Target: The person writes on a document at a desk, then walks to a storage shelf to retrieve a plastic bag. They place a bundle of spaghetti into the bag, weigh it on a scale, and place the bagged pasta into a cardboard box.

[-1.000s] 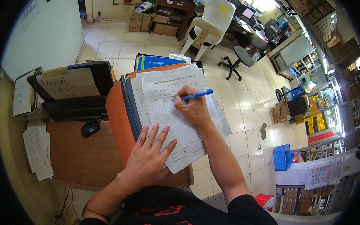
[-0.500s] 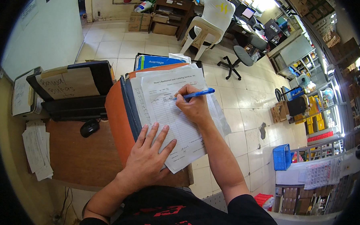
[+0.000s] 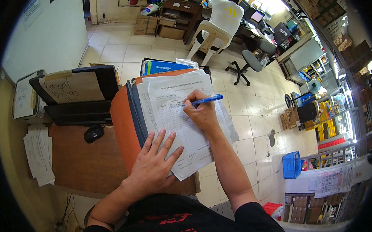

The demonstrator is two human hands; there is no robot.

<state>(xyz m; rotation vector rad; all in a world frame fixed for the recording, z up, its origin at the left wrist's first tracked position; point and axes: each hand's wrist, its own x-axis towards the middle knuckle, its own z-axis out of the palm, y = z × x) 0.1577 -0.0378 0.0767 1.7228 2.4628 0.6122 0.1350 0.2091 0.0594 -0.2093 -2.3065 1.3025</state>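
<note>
My right hand (image 3: 200, 111) grips a blue pen (image 3: 207, 100), its tip at the upper rows of a white printed form (image 3: 173, 128). Flat with fingers spread, my left hand (image 3: 156, 158) lies across the lower left of the form and holds nothing. More sheets lie under the form. These rest on a dark-edged folder (image 3: 138, 114) and an orange folder (image 3: 123, 121), set at a tilt on the brown desk (image 3: 84, 161).
Left of the folders are a black mouse (image 3: 94, 133), a dark device with a paper note (image 3: 75, 92) and a stack of papers (image 3: 39, 153). A blue binder (image 3: 167, 66) stands behind. Farther off, a seated person (image 3: 224, 18), a swivel chair (image 3: 251, 61) and a blue crate (image 3: 291, 164).
The view has shifted slightly, so everything sits a little lower and to the right. My right hand still holds the pen at the form's upper rows; my left hand stays flat.
</note>
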